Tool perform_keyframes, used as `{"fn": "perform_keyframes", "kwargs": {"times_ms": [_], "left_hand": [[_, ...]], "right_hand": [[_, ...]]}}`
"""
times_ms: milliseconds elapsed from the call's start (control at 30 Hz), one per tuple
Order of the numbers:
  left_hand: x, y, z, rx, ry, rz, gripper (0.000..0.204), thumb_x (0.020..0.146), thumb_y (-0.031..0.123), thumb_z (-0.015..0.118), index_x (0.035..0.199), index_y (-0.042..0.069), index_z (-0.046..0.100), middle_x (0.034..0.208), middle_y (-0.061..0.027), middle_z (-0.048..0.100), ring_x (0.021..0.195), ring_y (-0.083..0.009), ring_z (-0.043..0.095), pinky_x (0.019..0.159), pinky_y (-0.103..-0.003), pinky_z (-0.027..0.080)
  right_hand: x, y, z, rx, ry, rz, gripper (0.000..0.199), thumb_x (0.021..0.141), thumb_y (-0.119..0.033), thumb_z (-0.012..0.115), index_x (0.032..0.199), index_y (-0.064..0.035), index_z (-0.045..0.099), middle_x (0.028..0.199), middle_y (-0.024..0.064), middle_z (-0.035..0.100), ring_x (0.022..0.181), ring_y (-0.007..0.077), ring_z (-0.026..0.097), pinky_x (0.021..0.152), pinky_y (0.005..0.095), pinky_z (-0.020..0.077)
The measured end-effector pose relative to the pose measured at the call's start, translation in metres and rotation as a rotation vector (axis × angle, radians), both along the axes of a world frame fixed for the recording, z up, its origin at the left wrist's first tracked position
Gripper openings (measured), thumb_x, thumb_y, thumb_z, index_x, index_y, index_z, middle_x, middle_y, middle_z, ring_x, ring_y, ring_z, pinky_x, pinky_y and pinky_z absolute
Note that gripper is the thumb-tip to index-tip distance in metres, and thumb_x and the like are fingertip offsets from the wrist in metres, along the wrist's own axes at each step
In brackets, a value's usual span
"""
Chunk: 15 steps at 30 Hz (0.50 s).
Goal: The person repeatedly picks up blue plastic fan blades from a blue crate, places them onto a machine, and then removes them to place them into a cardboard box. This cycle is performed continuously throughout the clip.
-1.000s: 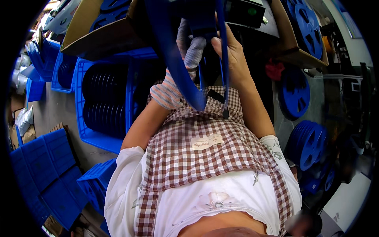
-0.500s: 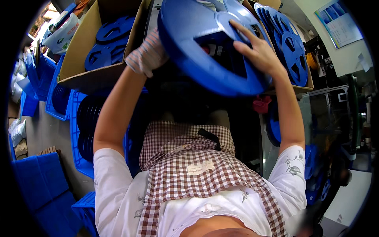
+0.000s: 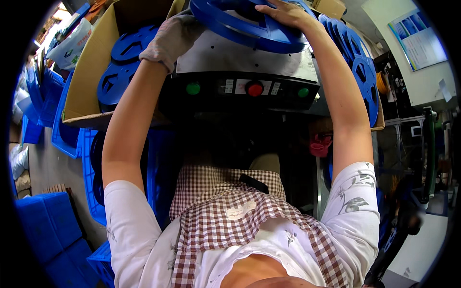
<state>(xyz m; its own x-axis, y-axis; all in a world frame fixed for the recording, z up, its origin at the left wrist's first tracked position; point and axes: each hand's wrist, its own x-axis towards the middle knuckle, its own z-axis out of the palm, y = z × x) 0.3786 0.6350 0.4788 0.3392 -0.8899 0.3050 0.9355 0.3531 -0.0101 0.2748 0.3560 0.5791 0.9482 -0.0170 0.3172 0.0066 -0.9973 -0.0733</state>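
A large blue plastic reel point(image 3: 257, 39), with openings cut through its face, is at the upper edge of the view, tilted above a machine's grey metal plate point(image 3: 240, 61). My left hand point(image 3: 174, 41), in a thin striped glove, grips its left rim; the fingertips are hidden. My bare right hand point(image 3: 288, 14) is closed over the reel's right side, thumb pointing inward. Whether the reel touches the plate I cannot tell. Below the plate, the black front panel carries a red knob point(image 3: 254, 89), a left green button point(image 3: 193, 89) and a right green button point(image 3: 303, 92).
Left of the machine, an open cardboard box point(image 3: 79, 98) holds blue reel discs point(image 3: 115, 81). More blue discs point(image 3: 363, 77) stand stacked in a box at right. Blue crates point(image 3: 91, 177) line the floor at left. A pinkish-red item point(image 3: 320, 145) hangs below the machine's right side.
Both hands have carried the reel up and away from me, and it now tilts flatter. The metal plate and button panel have come into view beneath it.
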Motion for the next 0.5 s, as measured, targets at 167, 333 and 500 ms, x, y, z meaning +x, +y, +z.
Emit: {"fn": "perform_keyframes", "kwargs": {"times_ms": [167, 333, 500], "left_hand": [[0.003, 0.006, -0.026, -0.745, 1.26, -0.755, 0.042, 0.094, 0.012, 0.053, 0.135, 0.018, 0.05, 0.133, 0.0009, 0.056, 0.13, -0.0121, 0.046, 0.115, -0.024, 0.031], [-0.053, -0.003, -0.004, -1.88, 2.408, -1.489, 0.039, 0.095, 0.01, 0.052, 0.134, 0.013, 0.051, 0.127, -0.004, 0.058, 0.121, -0.0156, 0.052, 0.111, -0.027, 0.037], [-0.095, 0.038, -0.019, -2.047, 2.316, -2.187, 0.042, 0.093, 0.013, 0.059, 0.132, 0.003, 0.05, 0.121, -0.0139, 0.06, 0.113, -0.0221, 0.059, 0.104, -0.032, 0.045]], "right_hand": [[-0.03, 0.017, 0.006, -0.043, 0.025, 0.03, 0.076, 0.089, -0.067, 0.043, 0.15, -0.0242, 0.031, 0.148, 0.0229, 0.037, 0.138, 0.0386, 0.032, 0.114, 0.0432, 0.0255], [-0.033, 0.016, 0.0, -0.005, 0.097, -0.121, 0.078, 0.088, -0.069, 0.042, 0.149, -0.0219, 0.032, 0.144, 0.0251, 0.041, 0.135, 0.0398, 0.037, 0.112, 0.0468, 0.0284], [-0.075, -0.038, -0.039, -0.005, -0.565, 0.232, 0.07, 0.085, -0.064, 0.056, 0.142, -0.0246, 0.047, 0.124, 0.0216, 0.059, 0.112, 0.0339, 0.06, 0.096, 0.0426, 0.0463]]}}
